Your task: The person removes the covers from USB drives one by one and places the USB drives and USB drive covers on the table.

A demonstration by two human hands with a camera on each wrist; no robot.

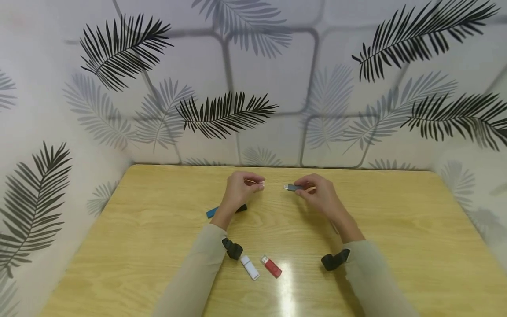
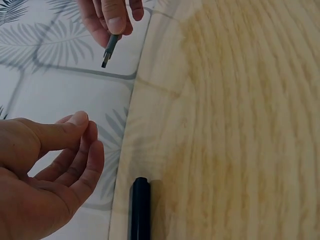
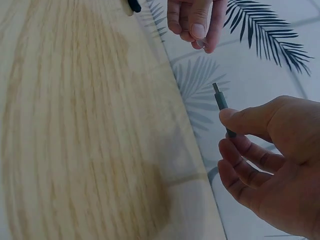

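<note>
My right hand pinches a dark grey USB stick between thumb and fingers, its metal plug pointing left toward the other hand. In the right wrist view the stick has its plug bare. My left hand pinches a small, pale, see-through piece, perhaps a cap, mostly hidden by the fingertips. A short gap separates the two hands, both raised over the far part of the table. Under my left wrist lies a blue and black USB stick, partly covered by the arm.
A white USB stick and a red USB stick with its plug bare lie near the front, between the forearms. The wooden table ends at a wall with a leaf pattern.
</note>
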